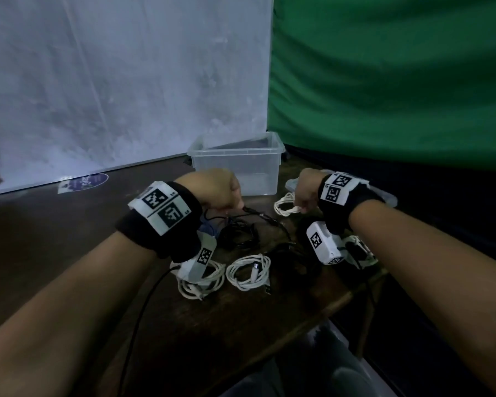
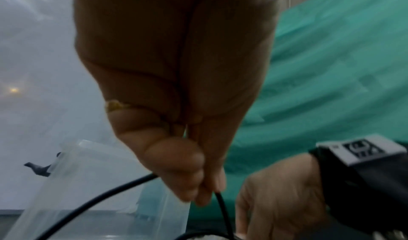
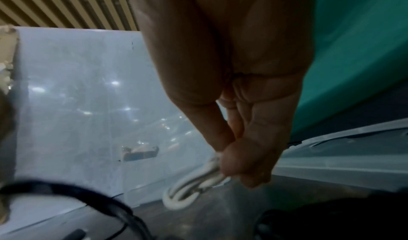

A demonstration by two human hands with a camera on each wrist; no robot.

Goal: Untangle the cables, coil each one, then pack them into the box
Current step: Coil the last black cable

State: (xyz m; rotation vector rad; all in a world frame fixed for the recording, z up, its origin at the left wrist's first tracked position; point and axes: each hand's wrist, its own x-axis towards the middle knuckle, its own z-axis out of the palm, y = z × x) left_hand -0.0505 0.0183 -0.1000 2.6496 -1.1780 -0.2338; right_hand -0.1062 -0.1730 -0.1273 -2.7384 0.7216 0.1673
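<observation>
A clear plastic box [image 1: 235,151] stands at the back of the dark wooden table [image 1: 69,224], nothing visible inside. My left hand [image 1: 221,193] pinches a black cable [image 1: 258,214] just in front of the box; in the left wrist view the black cable [image 2: 92,200] runs out from under the fingertips [image 2: 187,182]. My right hand [image 1: 305,193] grips a coiled white cable [image 1: 285,206] right of the box, and the right wrist view shows that white coil [image 3: 194,186] hanging from the fingers [image 3: 240,161]. A black tangle [image 1: 241,233] lies between my wrists.
Two more white coils lie near me, one [image 1: 249,272] in the middle and one [image 1: 201,282] under my left wrist. The clear lid [image 1: 384,196] lies behind my right hand. The table's edge [image 1: 341,299] runs close on the right. A sticker [image 1: 83,181] lies far left.
</observation>
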